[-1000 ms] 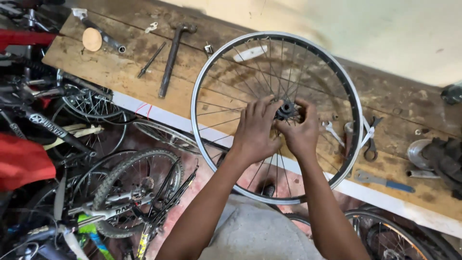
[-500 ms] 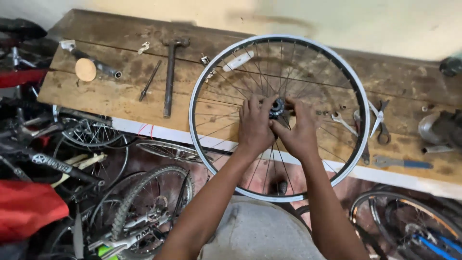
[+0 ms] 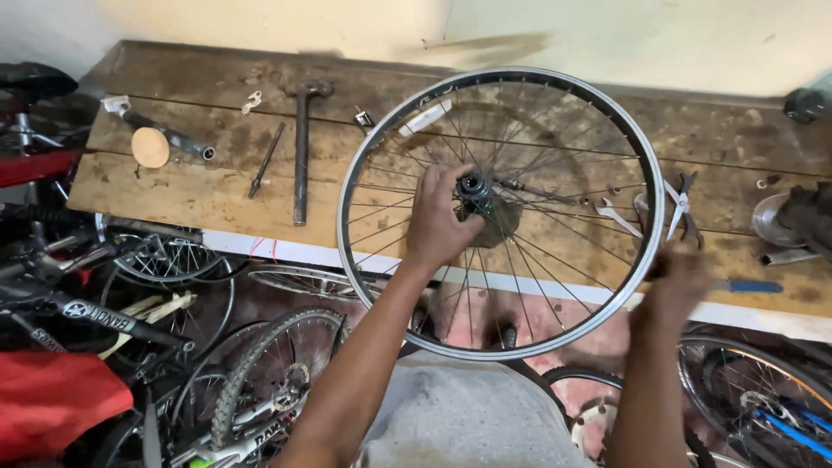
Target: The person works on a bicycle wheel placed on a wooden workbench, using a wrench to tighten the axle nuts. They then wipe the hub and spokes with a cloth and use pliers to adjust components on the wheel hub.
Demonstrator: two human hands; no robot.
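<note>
Nearest, bottom of the frame: the person's grey shirt (image 3: 468,425), with both forearms reaching up and away from it.
Lower left: a clutter of bicycle frames and tyres (image 3: 173,347) on the floor, with something red (image 3: 52,403) at the corner.
Left hand (image 3: 438,221): fingers curled about the hub (image 3: 475,189) at the centre of the frame, gripping it from the left side, seemingly to keep the wheel from turning or sliding.
Right hand (image 3: 680,273): blurred at the right of the wheel, against the rim (image 3: 646,260) near its lower right arc; I cannot tell whether it grips the rim or is simply passing there.
Wheel (image 3: 390,286): a bare spoked bicycle wheel with no tyre, lying over the front edge of the desk, its far half resting on the wood and its near half hanging out toward the person, which puts the hub within easy reach.
Desk (image 3: 217,186): worn wooden planks across the middle of the frame.
Right of the rim: pliers (image 3: 680,204) and a small spanner (image 3: 615,215), close at hand; further right a blue-handled tool (image 3: 750,285).
Upper left of the desk: a hammer (image 3: 301,147), a thin rod (image 3: 264,160) and a round wooden disc (image 3: 150,147), well apart from the wheel.
Farthest: a pale wall (image 3: 607,35) behind the desk.
</note>
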